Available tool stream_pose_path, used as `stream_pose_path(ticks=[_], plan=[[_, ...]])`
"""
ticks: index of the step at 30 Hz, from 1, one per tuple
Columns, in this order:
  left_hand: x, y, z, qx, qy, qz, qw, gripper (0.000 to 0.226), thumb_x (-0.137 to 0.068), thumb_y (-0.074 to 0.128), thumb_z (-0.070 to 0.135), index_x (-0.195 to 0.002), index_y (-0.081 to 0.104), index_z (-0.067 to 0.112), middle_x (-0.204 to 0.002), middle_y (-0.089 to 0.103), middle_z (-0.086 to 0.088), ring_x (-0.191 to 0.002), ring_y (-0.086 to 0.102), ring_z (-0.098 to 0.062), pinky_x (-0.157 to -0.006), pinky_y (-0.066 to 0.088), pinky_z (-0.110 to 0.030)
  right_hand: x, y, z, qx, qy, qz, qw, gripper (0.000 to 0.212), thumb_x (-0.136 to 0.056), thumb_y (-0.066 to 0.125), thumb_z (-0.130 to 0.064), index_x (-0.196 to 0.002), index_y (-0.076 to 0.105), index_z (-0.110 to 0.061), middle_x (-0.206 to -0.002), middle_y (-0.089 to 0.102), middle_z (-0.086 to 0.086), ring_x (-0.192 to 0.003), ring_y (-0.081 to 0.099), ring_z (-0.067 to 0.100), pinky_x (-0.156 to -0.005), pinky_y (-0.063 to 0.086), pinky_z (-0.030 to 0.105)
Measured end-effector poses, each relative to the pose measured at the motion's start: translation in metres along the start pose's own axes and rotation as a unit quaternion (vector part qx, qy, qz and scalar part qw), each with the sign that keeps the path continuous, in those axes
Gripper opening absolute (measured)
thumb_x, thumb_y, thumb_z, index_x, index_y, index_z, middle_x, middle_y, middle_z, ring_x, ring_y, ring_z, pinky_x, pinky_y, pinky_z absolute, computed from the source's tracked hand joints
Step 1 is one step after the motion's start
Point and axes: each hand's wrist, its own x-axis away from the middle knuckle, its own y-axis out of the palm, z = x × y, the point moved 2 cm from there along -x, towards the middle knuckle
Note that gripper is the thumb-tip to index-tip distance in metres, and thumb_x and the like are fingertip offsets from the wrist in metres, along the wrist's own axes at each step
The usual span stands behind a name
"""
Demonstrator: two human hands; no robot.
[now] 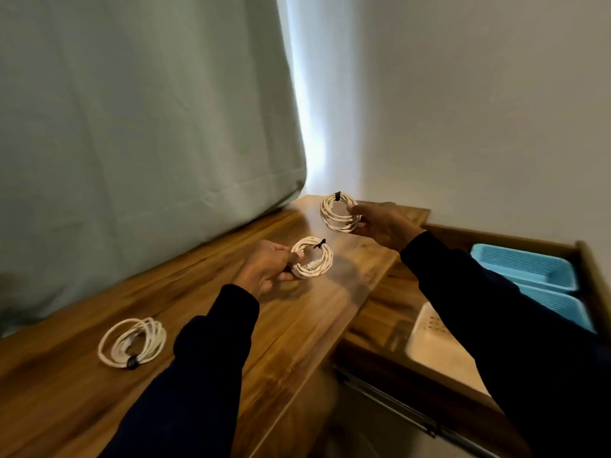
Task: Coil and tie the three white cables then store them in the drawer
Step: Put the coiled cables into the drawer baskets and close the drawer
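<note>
Spanning the scene, one wooden tabletop point(205, 312) meets one open drawer point(390, 312) holding two blue trays point(529, 269) and one white. Three tied white coils: left hand point(264, 269) grips one point(312, 261), right hand point(380, 226) pinches another point(339, 213), the third point(132, 342) lies on the tabletop.

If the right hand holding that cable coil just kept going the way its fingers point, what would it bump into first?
The right hand, gripping a tied coil, points left and slightly away. Its way looks free over the wooden top; the first thing met would probably be the green curtain, though depth is hard to judge.
</note>
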Motion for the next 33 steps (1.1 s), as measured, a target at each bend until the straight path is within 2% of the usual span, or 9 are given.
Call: stream_pose_path(ticks=[4,10,12,15,20,22,24,27,33], plan=[[-0.010,0.056,0.005,-0.023,-0.003,-0.079,0.997,0.012,-0.091,0.064,-0.009,-0.102,0.063,-0.014,-0.084,0.068,-0.024,-0.062,0.069,-0.026,-0.052,0.061,-0.033,0.023,-0.063,-0.010,0.009,-0.020,0.080,0.997,0.023,-0.088,0.072,-0.001,-0.108,0.066,0.009,-0.100,0.072,0.021,-0.073,0.074,0.027,-0.056,0.060,0.033],[-0.027,0.149,0.007,-0.085,-0.007,-0.202,0.976,0.013,-0.088,0.069,-0.006,-0.099,0.070,-0.011,-0.091,0.073,-0.025,-0.081,0.073,-0.031,-0.082,0.060,-0.047,0.056,-0.156,-0.019,0.083,0.000,0.195,0.977,0.016,-0.089,0.074,-0.014,-0.096,0.067,-0.001,-0.089,0.067,0.008,-0.073,0.065,0.016,-0.041,0.050,0.020],[-0.029,0.179,0.005,-0.112,0.002,-0.229,0.967,0.014,-0.088,0.071,-0.002,-0.100,0.071,-0.009,-0.091,0.074,-0.021,-0.081,0.072,-0.027,-0.077,0.057,-0.041,0.062,-0.188,-0.020,0.110,0.001,0.222,0.969,0.016,-0.088,0.076,-0.015,-0.090,0.066,-0.003,-0.094,0.068,0.010,-0.076,0.066,0.017,-0.046,0.054,0.021],[-0.024,0.217,0.000,-0.144,-0.016,-0.257,0.955,0.017,-0.087,0.072,0.002,-0.102,0.072,-0.006,-0.089,0.076,-0.018,-0.080,0.072,-0.024,-0.075,0.058,-0.036,0.068,-0.233,-0.017,0.142,-0.015,0.249,0.958,0.014,-0.085,0.078,-0.011,-0.087,0.071,0.001,-0.101,0.072,0.020,-0.083,0.071,0.025,-0.073,0.063,0.032],[-0.005,0.267,-0.020,-0.209,-0.010,-0.330,0.921,0.015,-0.087,0.070,-0.003,-0.102,0.072,-0.008,-0.079,0.071,-0.017,-0.060,0.069,-0.018,-0.051,0.059,-0.026,0.074,-0.294,0.002,0.246,-0.008,0.297,0.923,0.021,-0.081,0.083,-0.015,-0.081,0.073,0.003,-0.072,0.065,0.015,-0.054,0.057,0.015,-0.053,0.051,0.025],[0.000,0.282,-0.033,-0.253,0.002,-0.331,0.909,0.016,-0.086,0.073,-0.001,-0.102,0.073,-0.006,-0.076,0.070,-0.015,-0.051,0.065,-0.014,-0.045,0.055,-0.023,0.068,-0.316,0.020,0.268,0.014,0.305,0.914,0.024,-0.076,0.086,-0.015,-0.075,0.072,0.004,-0.075,0.070,0.021,-0.060,0.065,0.020,-0.067,0.062,0.037],[0.002,0.296,-0.044,-0.291,0.008,-0.330,0.898,0.020,-0.083,0.078,0.002,-0.100,0.075,-0.005,-0.082,0.073,-0.020,-0.056,0.066,-0.019,-0.053,0.060,-0.028,0.066,-0.331,0.038,0.300,0.048,0.309,0.901,0.026,-0.075,0.088,-0.018,-0.078,0.072,0.003,-0.082,0.074,0.018,-0.072,0.071,0.024,-0.081,0.062,0.045],[0.007,0.310,-0.057,-0.323,-0.013,-0.335,0.885,0.024,-0.077,0.083,0.003,-0.097,0.074,-0.008,-0.090,0.075,-0.023,-0.070,0.069,-0.028,-0.078,0.062,-0.043,0.061,-0.345,0.063,0.374,0.081,0.293,0.876,0.032,-0.072,0.089,-0.024,-0.086,0.074,0.000,-0.085,0.076,0.012,-0.079,0.075,0.024,-0.081,0.062,0.043],[0.009,0.330,-0.078,-0.353,-0.002,-0.324,0.878,0.025,-0.075,0.085,0.001,-0.094,0.071,-0.010,-0.071,0.070,-0.018,-0.051,0.063,-0.022,-0.072,0.061,-0.043,0.049,-0.348,0.090,0.529,0.129,0.284,0.789,0.048,-0.069,0.089,-0.041,-0.094,0.065,-0.008,-0.092,0.068,0.002,-0.087,0.069,0.018,-0.069,0.055,0.028]])
